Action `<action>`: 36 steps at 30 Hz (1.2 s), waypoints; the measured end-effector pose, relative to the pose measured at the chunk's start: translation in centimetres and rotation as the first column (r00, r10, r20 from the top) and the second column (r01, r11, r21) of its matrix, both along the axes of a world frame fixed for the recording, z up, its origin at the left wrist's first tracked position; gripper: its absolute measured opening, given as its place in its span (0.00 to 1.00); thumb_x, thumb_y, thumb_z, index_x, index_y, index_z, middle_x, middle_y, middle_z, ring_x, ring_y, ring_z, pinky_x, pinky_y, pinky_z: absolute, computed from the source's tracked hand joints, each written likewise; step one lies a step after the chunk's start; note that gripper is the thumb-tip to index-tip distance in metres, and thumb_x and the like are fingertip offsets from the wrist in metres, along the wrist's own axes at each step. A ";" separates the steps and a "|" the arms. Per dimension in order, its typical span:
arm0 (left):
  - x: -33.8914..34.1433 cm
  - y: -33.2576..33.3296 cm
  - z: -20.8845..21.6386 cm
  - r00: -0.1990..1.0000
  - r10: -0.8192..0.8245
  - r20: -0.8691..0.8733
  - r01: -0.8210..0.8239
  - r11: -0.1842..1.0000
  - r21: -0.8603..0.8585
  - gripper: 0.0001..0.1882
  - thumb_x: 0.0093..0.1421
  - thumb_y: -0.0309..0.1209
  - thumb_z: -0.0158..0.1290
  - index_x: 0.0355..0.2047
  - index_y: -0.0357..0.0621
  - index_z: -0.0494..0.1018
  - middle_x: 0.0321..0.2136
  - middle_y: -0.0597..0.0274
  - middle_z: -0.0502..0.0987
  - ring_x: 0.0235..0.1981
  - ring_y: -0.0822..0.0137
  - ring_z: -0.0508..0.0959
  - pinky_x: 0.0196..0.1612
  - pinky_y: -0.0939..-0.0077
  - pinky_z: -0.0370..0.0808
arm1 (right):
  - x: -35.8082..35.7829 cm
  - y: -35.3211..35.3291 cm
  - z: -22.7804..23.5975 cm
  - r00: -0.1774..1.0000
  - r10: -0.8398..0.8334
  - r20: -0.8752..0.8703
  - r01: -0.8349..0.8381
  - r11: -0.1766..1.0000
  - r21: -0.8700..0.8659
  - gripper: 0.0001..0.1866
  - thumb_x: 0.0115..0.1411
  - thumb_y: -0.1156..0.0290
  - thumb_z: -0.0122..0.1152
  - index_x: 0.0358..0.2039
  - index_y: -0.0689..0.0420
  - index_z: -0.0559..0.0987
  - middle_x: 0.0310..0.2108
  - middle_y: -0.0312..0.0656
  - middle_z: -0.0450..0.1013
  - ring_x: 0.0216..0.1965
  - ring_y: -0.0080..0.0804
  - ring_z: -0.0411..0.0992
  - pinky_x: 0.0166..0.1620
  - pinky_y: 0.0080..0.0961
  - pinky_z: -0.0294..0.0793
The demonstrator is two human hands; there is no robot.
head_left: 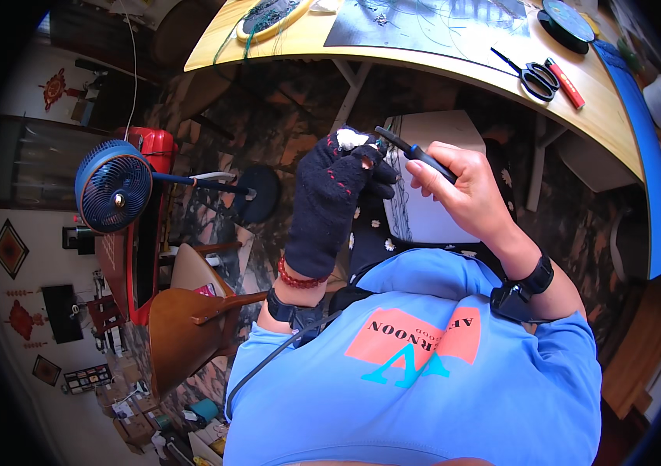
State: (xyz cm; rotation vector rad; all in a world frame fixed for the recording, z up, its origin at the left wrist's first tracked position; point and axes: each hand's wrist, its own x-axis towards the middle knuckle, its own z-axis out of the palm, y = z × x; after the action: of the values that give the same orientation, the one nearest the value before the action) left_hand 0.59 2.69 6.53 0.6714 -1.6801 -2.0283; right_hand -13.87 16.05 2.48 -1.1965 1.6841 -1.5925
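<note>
My left hand (334, 175) wears a dark knit glove with small red marks, and its fingers are curled closed. White material (351, 140) shows at the top of this hand; whatever else it may grip is too small to make out. Across from it, my right hand (461, 182) is bare and closed round a slim black-handled tool (431, 161). The tool's dark narrow end points up and left, close to the gloved fingertips; its exact kind is unclear. Below both hands, a white board or box (435, 210) with dark lines along one side lies over my lap.
A pale wooden table (284, 53) curves across the top, bearing a yellow-rimmed tray (272, 29), a dark mat (424, 27), green strands, black scissors (538, 79), a red lighter (564, 83) and a spool (567, 23). At left stand a blue fan (115, 186) and a wooden chair (179, 330).
</note>
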 end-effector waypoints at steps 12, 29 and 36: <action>0.0 0.8 1.0 0.999 0.043 -0.011 -0.044 0.996 -0.083 0.05 0.64 0.27 0.54 0.38 0.37 0.75 0.28 0.60 0.79 0.28 0.72 0.81 0.30 0.80 0.79 | -0.2 -1.0 1.7 0.982 -0.151 -0.113 0.131 0.976 -0.171 0.08 0.60 0.73 0.64 0.35 0.65 0.82 0.35 0.41 0.76 0.38 0.27 0.75 0.44 0.21 0.72; 1.4 0.9 2.0 0.953 0.194 -0.232 -0.269 0.195 -0.943 0.06 0.56 0.20 0.61 0.34 0.39 0.76 0.32 0.64 0.77 0.32 0.75 0.76 0.34 0.78 0.73 | 0.7 -3.3 2.5 0.805 0.329 0.493 -0.189 0.931 -0.312 0.13 0.64 0.65 0.61 0.42 0.62 0.82 0.41 0.39 0.79 0.39 0.19 0.75 0.39 0.18 0.74; 2.2 0.0 1.7 0.979 0.181 -0.091 -0.193 0.699 -0.689 0.05 0.57 0.24 0.60 0.35 0.39 0.77 0.29 0.63 0.78 0.28 0.72 0.76 0.32 0.78 0.73 | 1.3 -3.5 2.3 0.921 0.203 0.332 -0.115 0.957 -0.268 0.08 0.58 0.73 0.67 0.36 0.62 0.82 0.33 0.36 0.76 0.33 0.17 0.72 0.35 0.16 0.71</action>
State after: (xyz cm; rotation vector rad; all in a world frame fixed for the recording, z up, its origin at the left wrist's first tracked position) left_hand 2.78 2.72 8.25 0.5124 -2.0697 -1.0979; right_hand -12.54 12.51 4.77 -1.0471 1.1574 -1.8214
